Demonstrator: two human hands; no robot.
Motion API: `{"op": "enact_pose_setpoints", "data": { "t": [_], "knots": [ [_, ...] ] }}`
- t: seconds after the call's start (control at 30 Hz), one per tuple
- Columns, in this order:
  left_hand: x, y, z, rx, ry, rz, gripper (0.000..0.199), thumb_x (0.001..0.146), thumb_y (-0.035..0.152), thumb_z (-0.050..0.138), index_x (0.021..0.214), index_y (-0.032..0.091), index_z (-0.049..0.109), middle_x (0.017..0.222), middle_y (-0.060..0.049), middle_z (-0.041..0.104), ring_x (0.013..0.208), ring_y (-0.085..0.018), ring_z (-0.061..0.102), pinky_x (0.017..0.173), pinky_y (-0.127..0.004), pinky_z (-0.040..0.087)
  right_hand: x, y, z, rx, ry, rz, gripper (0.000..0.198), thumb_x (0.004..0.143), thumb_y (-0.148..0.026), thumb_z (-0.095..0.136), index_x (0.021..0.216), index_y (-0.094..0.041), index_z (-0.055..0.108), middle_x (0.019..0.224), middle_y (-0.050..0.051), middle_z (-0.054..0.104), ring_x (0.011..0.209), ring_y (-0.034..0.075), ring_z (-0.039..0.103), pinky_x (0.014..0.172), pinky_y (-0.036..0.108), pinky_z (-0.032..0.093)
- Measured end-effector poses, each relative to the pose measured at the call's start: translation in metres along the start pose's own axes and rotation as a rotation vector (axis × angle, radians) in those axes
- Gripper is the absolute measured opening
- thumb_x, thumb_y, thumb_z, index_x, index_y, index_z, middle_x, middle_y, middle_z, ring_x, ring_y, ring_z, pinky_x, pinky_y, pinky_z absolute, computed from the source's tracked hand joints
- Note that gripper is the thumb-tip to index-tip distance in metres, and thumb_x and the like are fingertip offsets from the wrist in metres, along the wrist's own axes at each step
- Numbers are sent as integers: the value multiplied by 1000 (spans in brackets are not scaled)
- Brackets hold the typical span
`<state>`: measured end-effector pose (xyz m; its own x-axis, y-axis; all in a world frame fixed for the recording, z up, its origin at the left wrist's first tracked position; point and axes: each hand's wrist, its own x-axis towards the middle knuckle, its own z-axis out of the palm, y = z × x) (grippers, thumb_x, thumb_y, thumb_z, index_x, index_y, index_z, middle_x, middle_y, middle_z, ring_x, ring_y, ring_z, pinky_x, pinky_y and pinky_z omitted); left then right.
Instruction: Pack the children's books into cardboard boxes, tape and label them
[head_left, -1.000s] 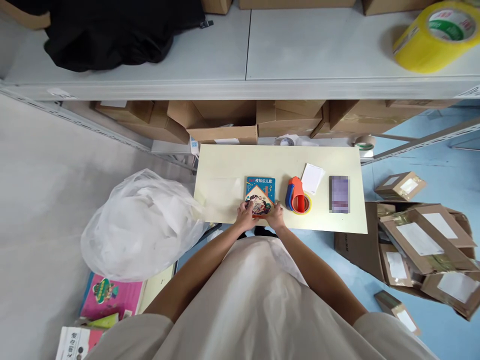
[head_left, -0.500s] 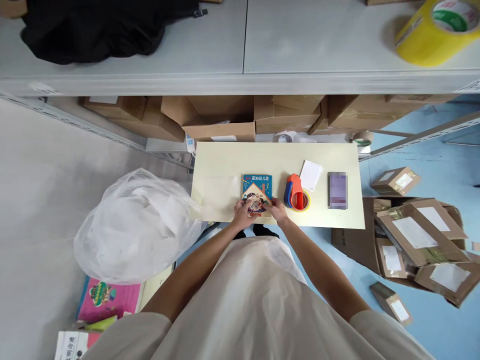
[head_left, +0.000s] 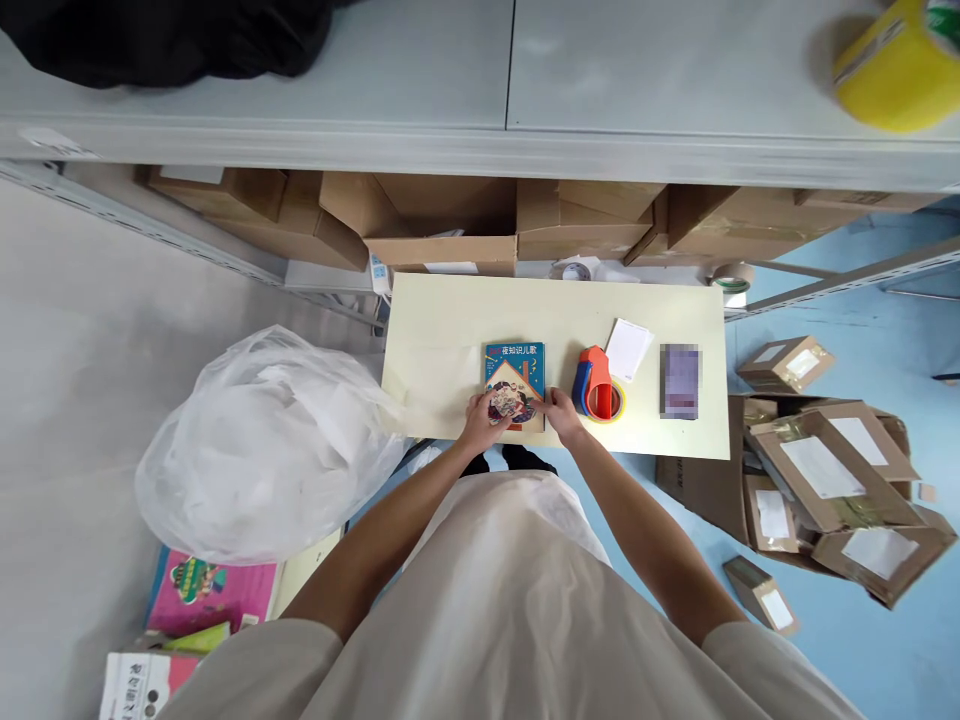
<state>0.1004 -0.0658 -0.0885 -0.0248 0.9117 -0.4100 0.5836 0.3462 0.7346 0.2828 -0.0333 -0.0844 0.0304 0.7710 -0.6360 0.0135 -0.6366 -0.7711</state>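
A blue picture book with a diamond-shaped illustration and Chinese lettering lies near the front edge of the pale table. My left hand grips its lower left side, thumb on the cover. On the lower right side, my right hand holds the book too, its thumb over the edge. Just right of that hand is a red and blue tape dispenser with a roll of yellow tape. White cards lie behind the dispenser, and a purple blurred item sits farther right.
A large translucent plastic bag bulges at the table's left, above stacked books. Cardboard boxes are piled on the floor at right. A grey shelf with a yellow tape roll spans the top, with open cartons beneath.
The camera view has shifted slightly. Both hands stay on the book, which remains in nearly the same place on the table; the fingers have moved a little along its sides.
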Motion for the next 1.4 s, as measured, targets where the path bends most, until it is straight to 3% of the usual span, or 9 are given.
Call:
{"op": "enact_pose_setpoints", "data": {
  "t": [0.2, 0.43, 0.57, 0.77, 0.87, 0.97, 1.17, 1.3, 1.4],
  "knots": [
    [-10, 22, 3, -46, -125, -9, 58, 74, 36, 67, 129, 23, 54, 129, -11, 48, 125, -26, 45, 111, -39, 30, -20, -13, -12, -139, 136, -57, 35, 53, -39, 73, 77, -18, 57, 70, 0, 63, 66, 17, 58, 62, 30, 48],
    [-1, 70, 17, -350, -215, 103, 57, 83, 47, 56, 127, 12, 54, 128, -18, 51, 104, -22, 60, 95, -35, 46, -45, -40, -20, -452, 230, -197, 36, 62, -37, 69, 90, -19, 56, 82, 6, 65, 73, 20, 60, 66, 33, 48],
    [-5, 72, -10, -361, -43, 7, 58, 82, 51, 55, 126, 13, 52, 119, -15, 59, 92, -21, 64, 83, -35, 52, -58, -43, 13, -449, 28, -325, 35, 69, -35, 63, 98, -19, 55, 92, 6, 63, 80, 19, 59, 70, 33, 49],
    [-7, 23, -60, -207, 125, -118, 34, 77, 34, 62, 107, 17, 64, 93, -6, 69, 74, -18, 65, 75, -30, 52, -57, -21, 58, -429, -372, -393, 48, 69, -32, 67, 116, -26, 56, 119, 7, 56, 105, 22, 57, 83, 37, 49],
    [1, -5, -71, -187, 136, -199, 26, 78, 25, 57, 100, 18, 67, 89, -5, 70, 74, -18, 66, 74, -30, 51, -41, -3, 60, -496, -161, -345, 49, 70, -29, 66, 117, -23, 57, 123, 11, 54, 112, 25, 54, 94, 43, 45],
    [15, -21, -70, -200, 116, -222, 24, 79, 22, 54, 98, 17, 68, 90, -6, 71, 79, -19, 66, 73, -29, 51, -24, 15, 48, -550, 70, -153, 59, 69, -28, 64, 126, -18, 51, 125, 16, 52, 115, 29, 53, 97, 46, 43],
    [42, -17, -52, -114, 69, -198, 14, 77, 18, 57, 85, 17, 68, 82, -6, 68, 85, -22, 63, 82, -33, 48, -9, 34, 36, -444, 87, -37, 63, 67, -30, 62, 127, -17, 47, 121, 15, 56, 99, 24, 61, 88, 42, 50],
    [43, -8, -48, 25, 181, -194, 38, 74, 14, 59, 112, 15, 60, 116, -13, 58, 115, -30, 50, 100, -40, 38, -9, 37, 43, -414, 147, -49, 58, 65, -28, 60, 121, -16, 50, 117, 14, 58, 95, 23, 61, 86, 41, 50],
    [32, -6, -50, 210, 217, -34, 58, 78, 13, 55, 134, 17, 43, 136, -15, 43, 129, -32, 36, 106, -44, 30, -11, 37, 47, -411, 182, -44, 58, 65, -30, 60, 120, -16, 50, 118, 14, 58, 99, 23, 59, 86, 39, 49]
  ]
}}
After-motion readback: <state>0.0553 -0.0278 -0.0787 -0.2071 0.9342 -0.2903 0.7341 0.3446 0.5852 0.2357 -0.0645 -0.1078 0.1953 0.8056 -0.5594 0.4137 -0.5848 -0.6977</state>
